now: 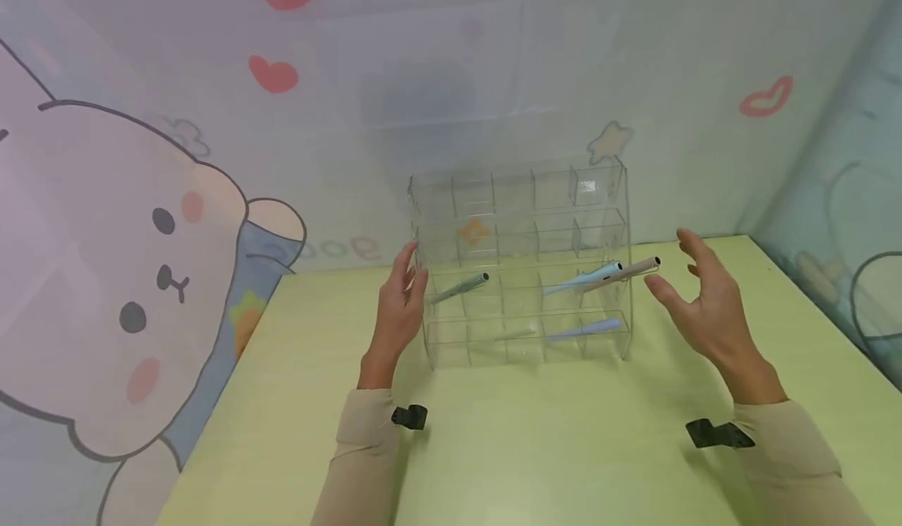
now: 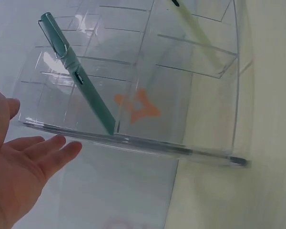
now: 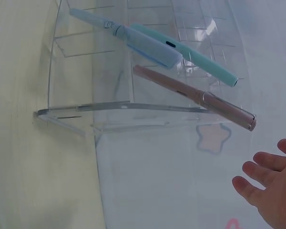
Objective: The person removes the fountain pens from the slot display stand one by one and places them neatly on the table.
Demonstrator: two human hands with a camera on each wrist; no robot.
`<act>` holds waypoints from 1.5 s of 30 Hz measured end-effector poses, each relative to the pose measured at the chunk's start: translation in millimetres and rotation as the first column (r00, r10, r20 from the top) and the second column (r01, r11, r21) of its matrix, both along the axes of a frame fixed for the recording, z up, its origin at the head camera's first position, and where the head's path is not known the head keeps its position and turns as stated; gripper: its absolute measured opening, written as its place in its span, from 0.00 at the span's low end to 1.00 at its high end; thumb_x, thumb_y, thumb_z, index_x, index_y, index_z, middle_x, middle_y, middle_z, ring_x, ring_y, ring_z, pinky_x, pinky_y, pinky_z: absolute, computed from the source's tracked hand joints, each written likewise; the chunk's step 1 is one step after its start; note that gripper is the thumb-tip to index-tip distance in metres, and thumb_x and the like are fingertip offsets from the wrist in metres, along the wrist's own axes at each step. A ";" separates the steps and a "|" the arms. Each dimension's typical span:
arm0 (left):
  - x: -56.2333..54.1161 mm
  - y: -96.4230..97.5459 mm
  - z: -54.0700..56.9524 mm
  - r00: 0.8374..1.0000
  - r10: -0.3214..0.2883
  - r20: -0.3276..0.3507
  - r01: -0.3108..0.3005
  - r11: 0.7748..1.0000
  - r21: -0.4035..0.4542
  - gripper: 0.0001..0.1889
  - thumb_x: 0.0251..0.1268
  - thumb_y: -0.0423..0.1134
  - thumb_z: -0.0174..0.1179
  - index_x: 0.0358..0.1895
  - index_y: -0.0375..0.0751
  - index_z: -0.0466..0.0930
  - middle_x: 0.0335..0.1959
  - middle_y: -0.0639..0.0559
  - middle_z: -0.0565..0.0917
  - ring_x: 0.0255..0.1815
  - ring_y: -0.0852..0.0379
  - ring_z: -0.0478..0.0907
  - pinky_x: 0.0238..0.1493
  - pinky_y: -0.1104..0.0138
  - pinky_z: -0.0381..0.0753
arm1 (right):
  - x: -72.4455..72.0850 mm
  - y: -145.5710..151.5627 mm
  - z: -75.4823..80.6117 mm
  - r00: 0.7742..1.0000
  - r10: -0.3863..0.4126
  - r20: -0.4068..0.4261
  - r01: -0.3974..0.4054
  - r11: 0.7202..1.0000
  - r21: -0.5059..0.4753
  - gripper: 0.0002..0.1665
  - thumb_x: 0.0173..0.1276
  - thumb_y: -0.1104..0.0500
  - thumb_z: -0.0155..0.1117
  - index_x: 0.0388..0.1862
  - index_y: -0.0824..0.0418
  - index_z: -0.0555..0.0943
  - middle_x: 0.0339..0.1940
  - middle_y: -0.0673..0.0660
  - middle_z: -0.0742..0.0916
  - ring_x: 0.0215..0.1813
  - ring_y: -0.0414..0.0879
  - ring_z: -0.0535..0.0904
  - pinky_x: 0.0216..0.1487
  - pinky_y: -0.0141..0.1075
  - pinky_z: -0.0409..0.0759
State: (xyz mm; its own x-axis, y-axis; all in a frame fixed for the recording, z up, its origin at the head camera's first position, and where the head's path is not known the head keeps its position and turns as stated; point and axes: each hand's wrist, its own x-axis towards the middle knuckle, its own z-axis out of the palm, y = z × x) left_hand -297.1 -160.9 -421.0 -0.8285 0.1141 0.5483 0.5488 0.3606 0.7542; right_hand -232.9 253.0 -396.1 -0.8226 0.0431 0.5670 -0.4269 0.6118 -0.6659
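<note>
A clear, stepped acrylic rack with rows of compartments stands on the table, holding several pens. My left hand is at its left side, fingers loosely bent, holding nothing; whether they touch the panel I cannot tell. Closest to that hand leans a dark green pen. To the right of the rack, my right hand is apart from it with thumb and fingers spread. A brownish-pink pen sticks out toward that hand, beside a light turquoise pen. Lower down rest a pale blue-violet pen and a pale yellow pen.
The pale yellow-green table extends around the rack. Behind it hangs a light backdrop printed with hearts, a star and a large cartoon animal. Another printed sheet hangs at the right side. Each sleeve carries a small black wrist camera.
</note>
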 end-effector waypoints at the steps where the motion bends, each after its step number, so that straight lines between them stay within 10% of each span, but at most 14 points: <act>1: -0.1 -0.5 1.0 1.000 -0.002 0.007 0.002 1.000 0.003 0.23 0.83 0.44 0.47 0.75 0.46 0.64 0.77 0.44 0.61 0.69 0.37 0.69 0.63 0.46 0.75 | -1.2 -1.1 0.5 1.000 0.006 -0.002 -0.006 1.000 -0.001 0.43 0.72 0.53 0.63 0.80 0.62 0.58 0.75 0.68 0.67 0.73 0.67 0.63 0.67 0.66 0.64; 16: 1.2 -19.5 -0.6 0.995 -0.037 0.094 0.056 0.976 -0.212 0.06 0.73 0.42 0.62 0.43 0.45 0.86 0.53 0.39 0.84 0.61 0.39 0.78 0.47 0.54 0.86 | -9.3 -7.1 2.5 0.999 0.051 0.008 -0.051 0.999 0.010 0.43 0.72 0.51 0.65 0.80 0.61 0.58 0.74 0.67 0.68 0.73 0.65 0.64 0.65 0.63 0.68; 45: 1.9 -18.8 7.0 0.993 0.016 0.121 0.027 0.940 -0.341 0.06 0.73 0.38 0.62 0.42 0.43 0.88 0.49 0.41 0.87 0.52 0.40 0.84 0.40 0.56 0.87 | -36.3 -24.9 -18.3 0.994 0.019 -0.106 -0.014 0.999 0.049 0.40 0.65 0.70 0.71 0.72 0.73 0.63 0.58 0.69 0.79 0.59 0.64 0.76 0.54 0.60 0.78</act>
State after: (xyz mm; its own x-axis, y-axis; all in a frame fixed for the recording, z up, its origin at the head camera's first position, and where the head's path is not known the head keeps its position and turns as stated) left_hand -295.2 -179.7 -414.0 -0.8843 0.2818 0.3723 0.4649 0.6053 0.6461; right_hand -269.2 228.0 -414.4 -0.7577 0.0007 0.6526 -0.5042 0.6344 -0.5860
